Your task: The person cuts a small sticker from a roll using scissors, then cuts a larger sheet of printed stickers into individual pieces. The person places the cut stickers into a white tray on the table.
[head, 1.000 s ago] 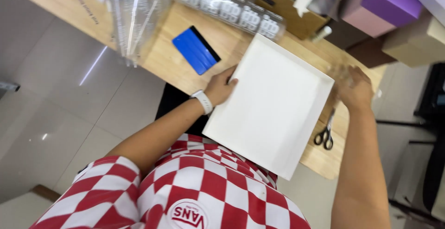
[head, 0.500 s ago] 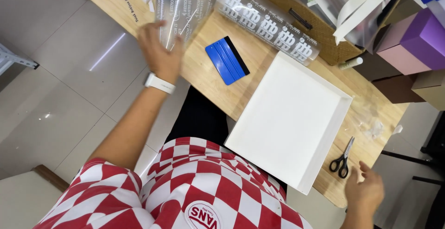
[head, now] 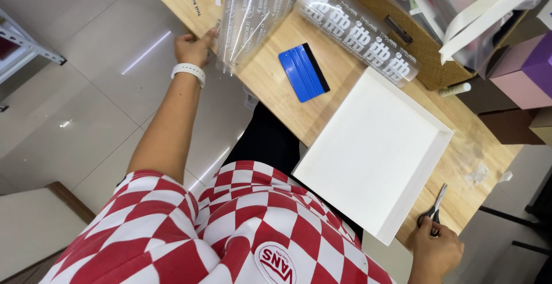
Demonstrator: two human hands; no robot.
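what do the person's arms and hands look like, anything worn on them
Both arms are bare below short sleeves of a red and white checked shirt. The left hand has a white band around the wrist. The right hand shows no ring, glove or band that can be seen.

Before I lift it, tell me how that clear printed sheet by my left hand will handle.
The clear printed sheet will probably be floppy: it already curls and overhangs the wooden table edge. It looks thin and light, likely slippery given its glossy reflections. The left hand touches its edge; a one-sided hold may let it sag.
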